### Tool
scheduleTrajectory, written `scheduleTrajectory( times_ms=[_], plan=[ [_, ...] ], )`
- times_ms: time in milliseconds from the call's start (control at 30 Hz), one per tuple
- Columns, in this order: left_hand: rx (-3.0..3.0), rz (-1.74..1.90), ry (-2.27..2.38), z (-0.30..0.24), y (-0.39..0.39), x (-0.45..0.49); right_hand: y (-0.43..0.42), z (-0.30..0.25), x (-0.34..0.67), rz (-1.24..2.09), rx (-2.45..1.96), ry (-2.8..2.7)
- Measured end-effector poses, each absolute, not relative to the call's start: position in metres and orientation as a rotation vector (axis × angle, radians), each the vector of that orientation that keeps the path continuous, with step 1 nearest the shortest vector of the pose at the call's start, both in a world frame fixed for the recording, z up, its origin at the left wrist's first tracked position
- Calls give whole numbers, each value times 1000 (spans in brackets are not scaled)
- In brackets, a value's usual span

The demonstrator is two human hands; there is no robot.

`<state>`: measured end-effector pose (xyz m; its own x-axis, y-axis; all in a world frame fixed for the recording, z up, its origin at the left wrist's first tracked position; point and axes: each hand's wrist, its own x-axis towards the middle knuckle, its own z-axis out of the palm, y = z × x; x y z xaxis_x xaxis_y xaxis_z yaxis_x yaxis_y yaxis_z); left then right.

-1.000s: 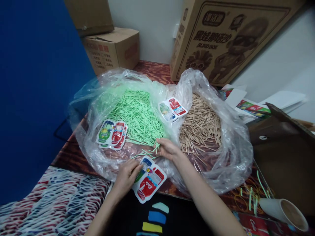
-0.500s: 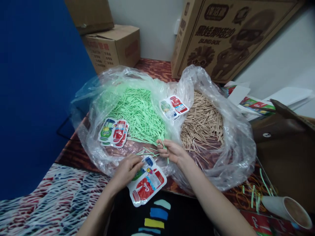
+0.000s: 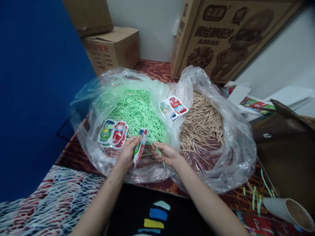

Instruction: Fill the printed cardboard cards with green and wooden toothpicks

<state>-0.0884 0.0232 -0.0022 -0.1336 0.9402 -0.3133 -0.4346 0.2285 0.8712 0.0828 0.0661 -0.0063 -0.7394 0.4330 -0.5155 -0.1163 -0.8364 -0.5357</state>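
My left hand (image 3: 128,151) grips a printed pouch (image 3: 140,147) with red and green drink pictures, turned almost edge-on. Just to its right, my right hand (image 3: 164,153) pinches a few light green sticks (image 3: 158,150), their ends poking out past the fingers. Both hands are over the near side of a clear plastic bag (image 3: 98,164) that holds a heap of green sticks (image 3: 135,108). Beside that heap lie several stacked pouches (image 3: 113,133) of the same print. More pouches (image 3: 173,107) rest on the plastic between the green heap and a pile of brown sticks (image 3: 201,121).
Cardboard boxes (image 3: 118,46) stand at the back left, and a large printed carton (image 3: 209,42) at the back right. An open brown box (image 3: 287,147) is on the right, near a tipped paper cup (image 3: 287,211) and rubber bands (image 3: 242,200). A blue panel (image 3: 41,98) borders the left.
My left hand has lifted the pouch up and away from me, turning it from face-up to nearly edge-on. My right hand has shifted slightly left and toward me with the green sticks.
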Motion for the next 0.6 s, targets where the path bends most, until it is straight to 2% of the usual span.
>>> scheduleTrajectory(
  times_ms=[133,267,433,500,600],
  plan=[
    [552,1328,1076,-4,42,-75,57,-10,79,2721,-866,-563],
    [535,1265,1033,-4,44,-67,53,-12,82,2642,-853,-482],
    [509,1268,1011,-5,41,-67,49,-6,82,2561,-859,-677],
    [490,1330,1022,-3,40,-76,46,1,79,2408,-953,-804],
    [451,1472,1056,0,32,-95,38,7,75,1850,-1093,-1043]
  ],
)
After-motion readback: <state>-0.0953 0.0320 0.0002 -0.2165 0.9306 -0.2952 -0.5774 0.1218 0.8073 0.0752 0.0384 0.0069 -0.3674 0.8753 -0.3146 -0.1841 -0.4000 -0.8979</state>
